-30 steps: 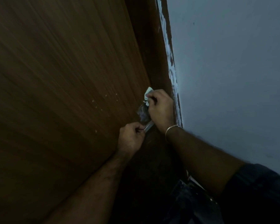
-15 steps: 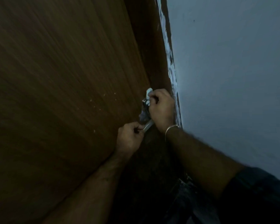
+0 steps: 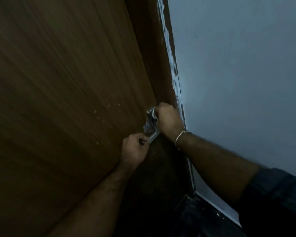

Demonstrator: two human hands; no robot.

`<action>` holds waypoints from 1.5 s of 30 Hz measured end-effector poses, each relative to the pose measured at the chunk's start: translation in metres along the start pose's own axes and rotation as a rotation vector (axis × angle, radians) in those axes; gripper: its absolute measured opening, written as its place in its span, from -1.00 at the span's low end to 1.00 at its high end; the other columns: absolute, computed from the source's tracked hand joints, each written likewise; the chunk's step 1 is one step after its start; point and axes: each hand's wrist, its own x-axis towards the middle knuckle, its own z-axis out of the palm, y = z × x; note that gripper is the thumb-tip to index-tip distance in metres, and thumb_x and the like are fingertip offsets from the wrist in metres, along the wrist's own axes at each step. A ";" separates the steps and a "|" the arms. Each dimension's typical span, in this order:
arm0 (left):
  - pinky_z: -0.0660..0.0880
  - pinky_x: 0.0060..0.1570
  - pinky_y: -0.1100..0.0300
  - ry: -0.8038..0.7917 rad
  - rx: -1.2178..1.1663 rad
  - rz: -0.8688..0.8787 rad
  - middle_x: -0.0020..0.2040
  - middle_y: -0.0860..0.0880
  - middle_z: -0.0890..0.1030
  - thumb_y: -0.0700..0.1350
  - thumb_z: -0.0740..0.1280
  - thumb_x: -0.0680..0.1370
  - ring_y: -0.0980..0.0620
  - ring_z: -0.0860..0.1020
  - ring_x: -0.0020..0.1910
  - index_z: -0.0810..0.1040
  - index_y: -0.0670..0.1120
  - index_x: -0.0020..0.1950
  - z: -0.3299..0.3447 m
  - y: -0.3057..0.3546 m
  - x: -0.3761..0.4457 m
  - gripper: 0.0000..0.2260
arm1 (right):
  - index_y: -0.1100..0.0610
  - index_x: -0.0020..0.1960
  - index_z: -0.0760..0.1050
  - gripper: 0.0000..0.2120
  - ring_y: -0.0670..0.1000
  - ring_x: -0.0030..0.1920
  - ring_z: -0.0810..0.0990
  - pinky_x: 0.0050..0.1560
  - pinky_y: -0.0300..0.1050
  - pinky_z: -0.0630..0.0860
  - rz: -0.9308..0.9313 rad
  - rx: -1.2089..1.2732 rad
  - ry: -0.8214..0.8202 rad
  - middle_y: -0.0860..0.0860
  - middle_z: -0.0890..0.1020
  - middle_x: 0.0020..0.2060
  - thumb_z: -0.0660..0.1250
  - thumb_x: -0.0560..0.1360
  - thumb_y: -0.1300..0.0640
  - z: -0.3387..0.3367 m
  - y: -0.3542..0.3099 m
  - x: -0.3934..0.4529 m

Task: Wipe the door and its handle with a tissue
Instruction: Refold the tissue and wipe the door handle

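Observation:
A brown wooden door fills the left of the head view. Its metal lever handle sticks out near the door's right edge. My left hand grips the free end of the lever. My right hand is curled round a crumpled white tissue and presses it on the upper part of the handle plate. Most of the tissue is hidden inside my fist.
A dark door frame with white paint smears runs along the door's right edge. A pale blue wall fills the right side. A bracelet sits on my right wrist. The floor area below is dark.
My right hand with the tissue has shifted a little up the handle plate, and less tissue shows. My left hand keeps its grip on the lever.

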 end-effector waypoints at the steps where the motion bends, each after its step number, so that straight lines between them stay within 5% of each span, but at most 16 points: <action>1: 0.38 -0.21 0.49 0.000 0.004 -0.005 -0.04 0.08 0.65 -0.22 0.40 0.54 0.19 0.57 -0.08 0.67 -0.04 0.03 0.000 0.000 0.000 -0.88 | 0.20 0.11 0.58 -0.77 0.17 0.06 0.61 0.08 0.01 0.57 0.004 -0.029 0.008 0.13 0.58 0.09 0.41 0.46 0.27 0.000 0.003 0.002; 10: 0.44 -0.13 0.38 -0.066 0.067 0.031 -0.01 0.11 0.60 -0.20 0.36 0.57 0.19 0.56 -0.05 0.63 -0.04 0.08 -0.004 0.001 0.004 -0.86 | 0.20 0.06 0.59 -0.86 0.16 -0.03 0.65 0.03 -0.04 0.59 0.165 0.026 -0.092 0.14 0.67 -0.05 0.32 0.52 0.29 0.012 0.016 0.001; 17: 0.42 -0.21 0.43 -0.093 0.059 0.014 0.06 0.08 0.62 -0.21 0.36 0.57 0.24 0.52 -0.12 0.62 -0.03 0.11 -0.006 0.001 0.006 -0.84 | 0.19 0.13 0.66 -0.75 -0.04 0.02 0.64 0.14 -0.29 0.55 0.535 0.620 0.546 0.03 0.70 0.04 0.29 0.54 0.34 0.043 0.027 -0.054; 19: 0.40 -0.21 0.42 -0.106 0.065 -0.003 0.07 0.11 0.60 -0.20 0.35 0.57 0.25 0.51 -0.11 0.62 -0.01 0.12 -0.007 0.000 0.007 -0.83 | 0.21 0.20 0.62 -0.73 -0.10 0.12 0.59 0.13 -0.51 0.43 0.448 0.767 0.500 0.01 0.66 0.12 0.27 0.55 0.34 0.051 0.022 -0.044; 22: 0.43 -0.15 0.42 -0.089 0.068 0.020 0.05 0.09 0.64 -0.20 0.38 0.56 0.23 0.55 -0.09 0.65 -0.03 0.11 -0.006 -0.001 0.006 -0.83 | 0.16 0.40 0.46 -0.66 -0.11 0.35 0.45 0.32 -0.37 0.37 0.322 0.956 0.229 0.02 0.50 0.38 0.18 0.64 0.22 0.063 0.022 -0.033; 25: 0.43 -0.13 0.42 -0.041 0.074 0.031 0.03 0.07 0.67 -0.21 0.40 0.54 0.21 0.55 -0.09 0.67 -0.03 0.08 -0.004 -0.002 0.005 -0.83 | 0.07 0.50 0.32 -0.61 -0.16 0.44 0.32 0.30 -0.46 0.27 0.241 1.011 0.108 -0.03 0.36 0.49 0.05 0.69 0.08 0.073 0.033 -0.035; 28: 0.36 -0.24 0.50 -0.036 0.084 0.021 0.04 0.10 0.65 -0.20 0.40 0.54 0.26 0.52 -0.15 0.66 -0.01 0.09 -0.001 -0.001 0.005 -0.84 | 0.03 0.47 0.38 -0.60 -0.21 0.42 0.34 0.35 -0.38 0.28 0.264 1.180 0.148 -0.07 0.38 0.47 -0.01 0.70 0.04 0.081 0.035 -0.038; 33: 0.38 -0.32 0.53 -0.035 0.108 0.030 0.04 0.12 0.64 -0.18 0.41 0.54 0.30 0.51 -0.19 0.66 0.00 0.10 -0.001 0.001 0.006 -0.83 | -0.08 0.23 0.58 -0.59 -0.02 0.36 0.46 0.36 -0.12 0.36 0.497 1.468 0.298 0.02 0.55 0.32 -0.02 0.67 -0.03 0.100 0.032 -0.039; 36: 0.42 -0.31 0.51 -0.024 0.102 0.026 0.04 0.10 0.66 -0.18 0.42 0.53 0.23 0.57 -0.11 0.66 -0.01 0.11 0.000 -0.001 0.006 -0.82 | 0.00 0.17 0.58 -0.67 0.02 0.34 0.49 0.20 -0.20 0.42 0.732 1.490 0.378 -0.07 0.64 0.11 0.05 0.68 -0.03 0.112 0.030 -0.048; 38: 0.41 -0.28 0.54 -0.002 0.089 0.035 0.01 0.10 0.67 -0.18 0.44 0.52 0.19 0.60 -0.04 0.68 -0.01 0.09 0.000 -0.002 0.006 -0.83 | -0.03 0.27 0.54 -0.69 -0.05 0.36 0.46 0.33 -0.12 0.38 0.765 1.463 0.368 -0.08 0.61 0.20 0.10 0.66 -0.05 0.127 0.016 -0.059; 41: 0.39 -0.25 0.53 -0.011 0.075 0.050 -0.01 0.14 0.67 -0.17 0.44 0.51 0.23 0.60 -0.02 0.68 0.01 0.07 0.000 -0.005 0.005 -0.83 | 0.09 0.50 0.31 -0.52 -0.02 0.49 0.30 0.51 -0.05 0.20 0.565 1.263 0.305 0.04 0.37 0.48 0.06 0.63 -0.03 0.146 -0.010 -0.071; 45: 0.44 -0.26 0.52 -0.030 0.046 0.078 -0.06 0.19 0.65 -0.16 0.44 0.52 0.34 0.56 -0.13 0.66 0.07 0.01 -0.001 -0.008 0.006 -0.86 | 0.18 0.52 0.22 -0.51 0.06 0.55 0.17 0.55 0.02 0.10 0.379 0.961 0.250 0.13 0.26 0.53 0.06 0.60 0.13 0.162 -0.003 -0.070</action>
